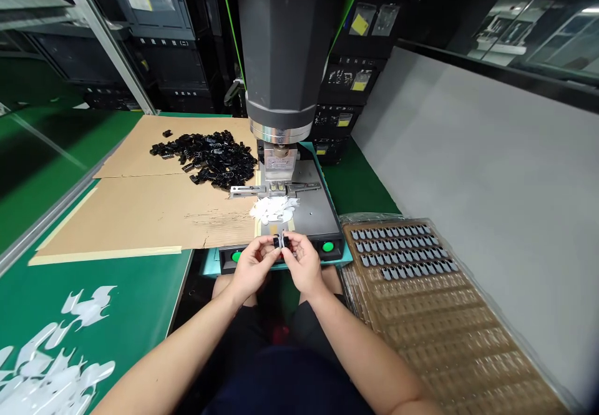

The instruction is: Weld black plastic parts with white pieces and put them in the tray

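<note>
Between the fingertips of my left hand (pixel 256 264) and my right hand (pixel 303 261) is a small black plastic part (pixel 277 241) with a pale piece in its middle. Both hands are closed in a pinch, one on each side of it. They are in front of a press machine (pixel 281 103), near its front edge. Just beyond my fingers lies a heap of white plastic pieces (pixel 274 209) on the machine's base, below a metal fixture (pixel 277 188). Farther left, a pile of black plastic parts (pixel 215 159) rests on cardboard (pixel 140 209).
Green buttons (pixel 327 246) flank my hands on the machine's front. At right, a clear-brown tray (pixel 421 315) holds rows of grey-black parts (pixel 397 249). More white pieces (pixel 51 371) lie on the green table (pixel 135 302) at left. Black bins (pixel 168 65) are stacked behind.
</note>
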`<state>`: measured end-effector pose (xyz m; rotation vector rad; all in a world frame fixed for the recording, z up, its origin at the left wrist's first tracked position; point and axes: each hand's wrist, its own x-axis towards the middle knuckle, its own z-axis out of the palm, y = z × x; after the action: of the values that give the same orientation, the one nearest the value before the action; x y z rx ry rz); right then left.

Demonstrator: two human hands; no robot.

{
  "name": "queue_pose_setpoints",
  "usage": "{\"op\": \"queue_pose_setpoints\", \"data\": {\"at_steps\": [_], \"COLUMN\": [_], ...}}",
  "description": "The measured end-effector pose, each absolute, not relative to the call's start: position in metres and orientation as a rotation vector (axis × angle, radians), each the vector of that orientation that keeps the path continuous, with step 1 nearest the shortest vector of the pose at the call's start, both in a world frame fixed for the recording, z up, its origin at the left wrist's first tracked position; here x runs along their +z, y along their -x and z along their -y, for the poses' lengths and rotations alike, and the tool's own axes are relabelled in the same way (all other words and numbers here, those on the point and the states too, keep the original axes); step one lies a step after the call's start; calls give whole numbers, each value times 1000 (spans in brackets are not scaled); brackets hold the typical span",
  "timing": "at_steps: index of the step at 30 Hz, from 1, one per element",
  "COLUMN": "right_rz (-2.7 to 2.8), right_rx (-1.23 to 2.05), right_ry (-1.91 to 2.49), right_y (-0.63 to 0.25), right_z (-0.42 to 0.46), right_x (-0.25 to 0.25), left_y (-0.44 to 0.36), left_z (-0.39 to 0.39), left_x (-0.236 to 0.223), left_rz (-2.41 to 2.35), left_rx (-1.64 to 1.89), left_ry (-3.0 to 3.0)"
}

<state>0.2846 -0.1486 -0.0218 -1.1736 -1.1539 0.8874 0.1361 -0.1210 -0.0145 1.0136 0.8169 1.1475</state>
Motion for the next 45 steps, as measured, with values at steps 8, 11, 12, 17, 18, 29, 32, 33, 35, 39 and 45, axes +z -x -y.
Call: {"op": "queue_pose_setpoints", "data": {"at_steps": [8,11,12,17,18,29,32,33,35,39,45], "right_rz": [843,768,747,701,703,746,887,982,1210,1492,1449], "right_rx": [1093,1185,1219,1273,1274,1291,1150,1074,906,643,478], "right_ry": [1039,1000,978,940,941,946,1055,1121,1278,1501,1668], "right_y": [-286,-288,-287,-285,-285,-286,-286,-286,-286,-289,-343], "right_z": [150,151,151,151,152,151,155,159,168,187,219], "right_x": [-8,-3,-1,1,0,-5,-14,-16,-19,-20,-45], "left_y": [-129,-127,-126,-123,-123,-123,-123,-124,-127,-135,-120], "left_z": [115,115,116,116,116,116,119,121,127,141,132], "left_x": [-8,-4,-4,-5,-6,-9,-11,-13,-17,-24,-5], "left_rz": [-687,-630,-613,-569,-572,-580,-661,-702,-775,-821,-995], "left_rx": [1032,954,934,883,882,868,878,891,909,820,782], "left_ry": [-699,-591,-575,-552,-557,-578,-634,-662,-726,-852,-1272]}}
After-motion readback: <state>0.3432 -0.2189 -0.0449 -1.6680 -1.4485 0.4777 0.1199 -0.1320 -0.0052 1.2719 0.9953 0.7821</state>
